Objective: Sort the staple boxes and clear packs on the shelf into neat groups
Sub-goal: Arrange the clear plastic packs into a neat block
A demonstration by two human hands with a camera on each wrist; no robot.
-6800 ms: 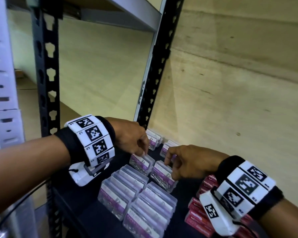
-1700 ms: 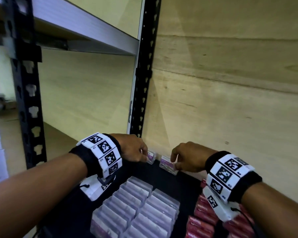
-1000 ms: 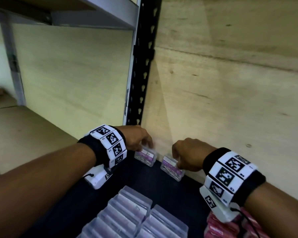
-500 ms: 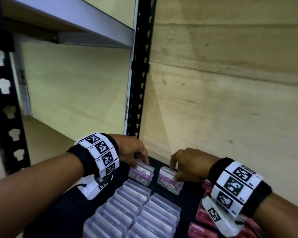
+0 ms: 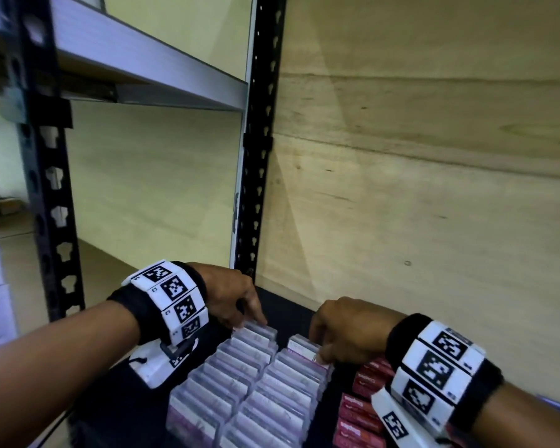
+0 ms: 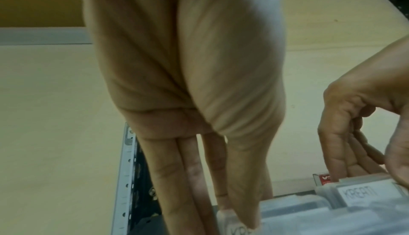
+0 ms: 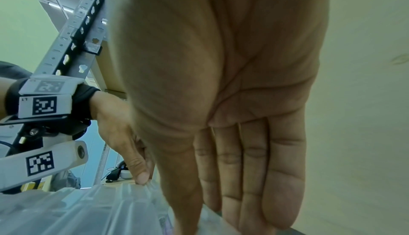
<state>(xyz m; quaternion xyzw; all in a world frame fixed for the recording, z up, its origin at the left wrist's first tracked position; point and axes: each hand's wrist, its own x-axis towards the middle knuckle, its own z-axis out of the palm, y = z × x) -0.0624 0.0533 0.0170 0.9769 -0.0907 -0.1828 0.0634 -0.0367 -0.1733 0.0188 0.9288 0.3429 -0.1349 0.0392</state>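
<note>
Both hands, left and right, pinch rear clear packs; red staple boxes just right, wooden wall behind.

Two rows of clear packs run side by side front to back on the shelf, left row next to right row, packs touching. Staple boxes sit just right of the right row, near the front. Left hand at the far end of the left row, on its rearmost pack; right hand on the far end of the right row. Upright post stands behind the left hand; plywood wall behind & right of everything.
</note>
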